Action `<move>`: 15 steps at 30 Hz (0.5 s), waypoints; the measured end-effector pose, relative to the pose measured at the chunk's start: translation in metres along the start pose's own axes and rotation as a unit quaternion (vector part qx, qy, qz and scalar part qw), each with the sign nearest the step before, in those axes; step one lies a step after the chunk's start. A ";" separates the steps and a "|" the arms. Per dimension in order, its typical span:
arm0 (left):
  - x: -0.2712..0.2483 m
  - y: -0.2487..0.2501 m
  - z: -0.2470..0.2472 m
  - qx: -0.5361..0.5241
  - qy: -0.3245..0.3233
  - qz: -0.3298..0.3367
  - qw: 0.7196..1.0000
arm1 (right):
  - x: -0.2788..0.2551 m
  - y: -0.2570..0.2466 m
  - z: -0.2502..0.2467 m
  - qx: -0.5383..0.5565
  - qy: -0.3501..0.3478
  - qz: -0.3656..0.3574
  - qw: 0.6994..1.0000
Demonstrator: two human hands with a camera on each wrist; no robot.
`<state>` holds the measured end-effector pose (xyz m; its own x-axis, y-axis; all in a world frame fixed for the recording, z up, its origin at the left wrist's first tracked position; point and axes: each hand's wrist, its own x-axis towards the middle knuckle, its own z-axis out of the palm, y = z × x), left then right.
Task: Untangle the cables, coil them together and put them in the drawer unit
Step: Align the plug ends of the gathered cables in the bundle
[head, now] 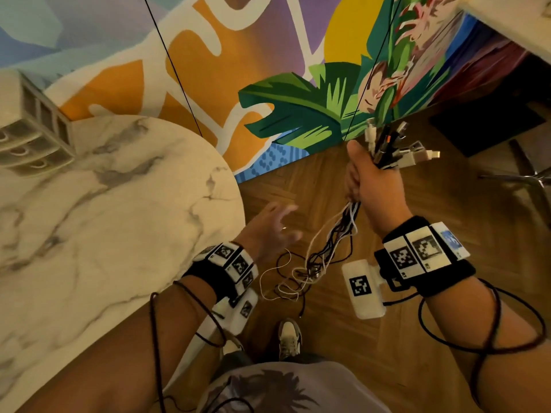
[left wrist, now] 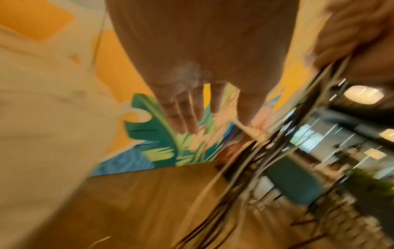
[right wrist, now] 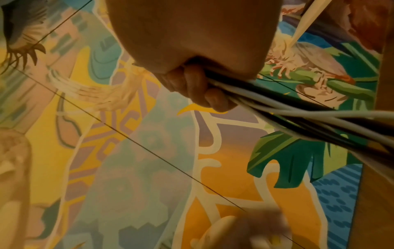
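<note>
Cables (head: 343, 234) bunched in right hand (head: 369, 186), fist wrapped tight around bundle; plug ends (head: 396, 147) stick up above the fist, loose black and white strands hang below it over the wood floor (head: 328, 180). Left hand (head: 268, 231) empty, fingers spread, just beside the hanging strands, off the table's right edge. Drawer unit (head: 35, 129) sits at far left edge of marble table (head: 119, 219).

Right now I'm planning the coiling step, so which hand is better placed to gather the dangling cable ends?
Left. The left hand is open and empty beside the hanging cables, while the right hand already grips the bundle near its connectors.
</note>
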<state>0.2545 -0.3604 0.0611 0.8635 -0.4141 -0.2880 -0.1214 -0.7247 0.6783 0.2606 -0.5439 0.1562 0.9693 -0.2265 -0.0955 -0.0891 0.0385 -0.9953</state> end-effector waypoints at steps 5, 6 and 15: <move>0.013 0.087 -0.022 -0.151 0.014 0.185 0.971 | -0.003 -0.011 0.014 -0.095 -0.052 -0.044 0.993; 0.015 0.098 -0.025 -0.165 0.019 0.166 0.972 | -0.003 -0.015 0.015 -0.118 -0.066 -0.056 0.989; 0.002 0.129 -0.069 -0.529 0.026 0.079 0.845 | -0.012 -0.013 0.007 -0.018 -0.354 -0.004 0.935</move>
<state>0.2747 -0.4170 0.1952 0.9013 -0.4142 -0.1264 0.2443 0.2452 0.9382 0.2521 -0.5353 0.1702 0.8776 0.4748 -0.0657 -0.0772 0.0047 -0.9970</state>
